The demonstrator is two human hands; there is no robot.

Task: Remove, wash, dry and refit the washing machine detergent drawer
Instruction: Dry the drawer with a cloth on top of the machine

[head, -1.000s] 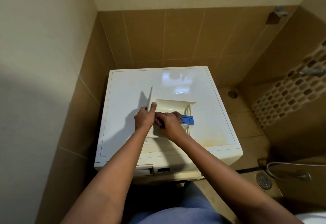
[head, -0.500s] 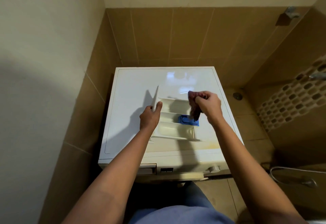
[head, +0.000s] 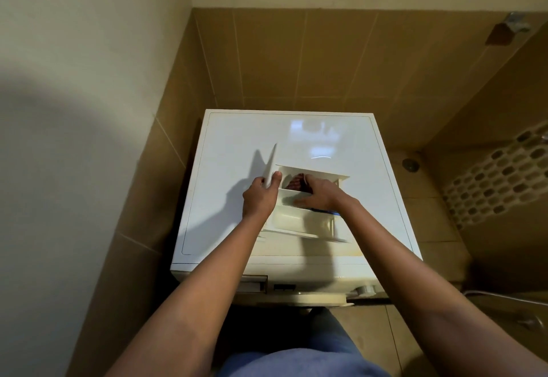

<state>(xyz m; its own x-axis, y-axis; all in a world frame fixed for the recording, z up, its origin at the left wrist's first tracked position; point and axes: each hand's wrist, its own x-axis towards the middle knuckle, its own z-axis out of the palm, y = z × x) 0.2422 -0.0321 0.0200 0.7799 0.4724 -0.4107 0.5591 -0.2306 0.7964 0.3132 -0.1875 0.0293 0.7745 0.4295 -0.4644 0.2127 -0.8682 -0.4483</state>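
The cream detergent drawer lies on top of the white washing machine, its front panel standing up at the left. My left hand grips that front panel between thumb and fingers. My right hand holds a dark reddish cloth down in the drawer's far compartment. A sliver of the drawer's blue insert shows under my right wrist. The empty drawer slot is open at the machine's front left.
The machine stands in a corner of tan tiled walls, close to the left wall. A floor drain lies on the tiled floor to the right. A metal hose runs along the floor at lower right. A knob sticks out of the machine's front.
My right hand, raised with the cloth over the drawer's right side, has come down and left into the far compartment. My left hand keeps its hold on the front panel.
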